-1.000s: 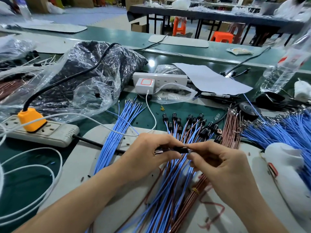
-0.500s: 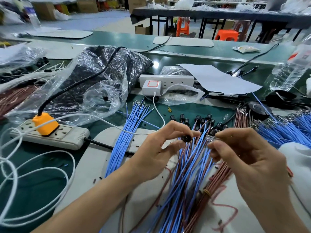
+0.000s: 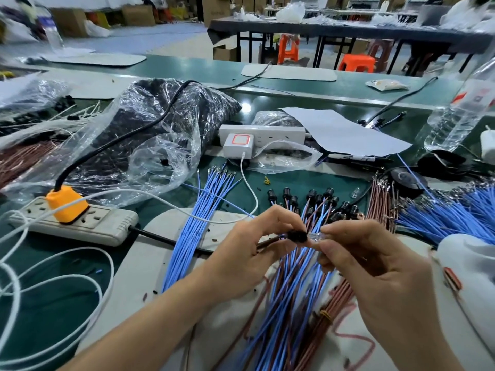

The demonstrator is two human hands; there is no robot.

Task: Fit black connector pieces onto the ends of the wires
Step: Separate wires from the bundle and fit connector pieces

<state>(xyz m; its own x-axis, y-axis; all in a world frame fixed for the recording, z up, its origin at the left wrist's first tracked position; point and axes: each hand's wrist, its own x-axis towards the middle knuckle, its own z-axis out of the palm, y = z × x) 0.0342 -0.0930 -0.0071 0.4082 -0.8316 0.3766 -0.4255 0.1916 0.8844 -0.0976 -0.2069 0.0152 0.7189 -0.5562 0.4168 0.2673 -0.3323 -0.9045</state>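
The left hand (image 3: 246,250) pinches a black connector (image 3: 297,236) between thumb and curled fingers, held above the middle of the counter (image 3: 308,180). The right hand (image 3: 375,269) pinches a small clear piece (image 3: 317,236) against the connector's end. Blur and the fingertips cover the joint, so I cannot tell whether the two are seated together. A brown wire (image 3: 267,241) runs left from the connector and disappears behind the left hand.

Under both hands lies a mixed bundle (image 3: 292,290) of blue and brown wires, its near end cut off by the bottom edge. Just beyond the fingers, a row of fitted connectors (image 3: 318,199) fans out, the nearest ones partly hidden by the hands.

Further back, a clear plastic bag (image 3: 160,124) holds dark pieces too crumpled over to make out. A white object (image 3: 468,263) and a bottle (image 3: 460,113) are cropped by the right edge.
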